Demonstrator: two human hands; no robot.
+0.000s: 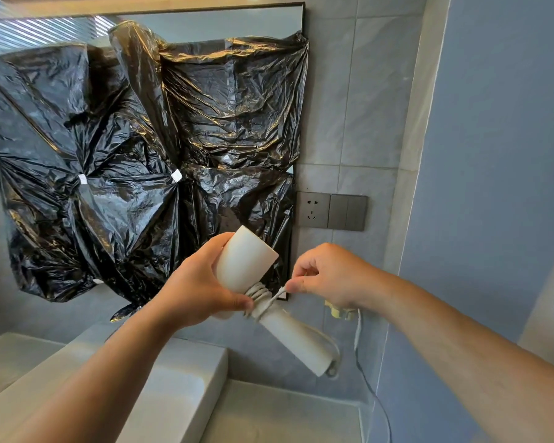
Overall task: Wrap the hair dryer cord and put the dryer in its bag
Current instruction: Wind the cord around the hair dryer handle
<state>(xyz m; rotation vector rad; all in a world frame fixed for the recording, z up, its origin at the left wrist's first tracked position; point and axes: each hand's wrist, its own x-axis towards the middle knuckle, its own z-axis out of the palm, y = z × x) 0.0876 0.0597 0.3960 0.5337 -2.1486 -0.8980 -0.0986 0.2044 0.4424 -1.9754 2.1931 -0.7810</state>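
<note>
Status: wrapping in progress. Several turns of cord (259,290) sit around the hair dryer (247,263) where barrel meets handle; a slack length hangs toward the worktop (269,410), and the plug (339,311) dangles below the right hand (327,276). No bag is visible; bagging remains.

The left hand (195,292) is clamped on the barrel, held above the worktop. The right hand pinches the cord.

Orientation: the barrel's long axis runs up-right, open end facing up-right; the handle points down-right.

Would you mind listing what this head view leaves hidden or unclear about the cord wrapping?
- Storage bag: nowhere in the head view.
- Plug: mostly behind the right hand.
- Dryer rear: covered by the left hand.
- Cord end: its route to the plug is unclear.
</note>
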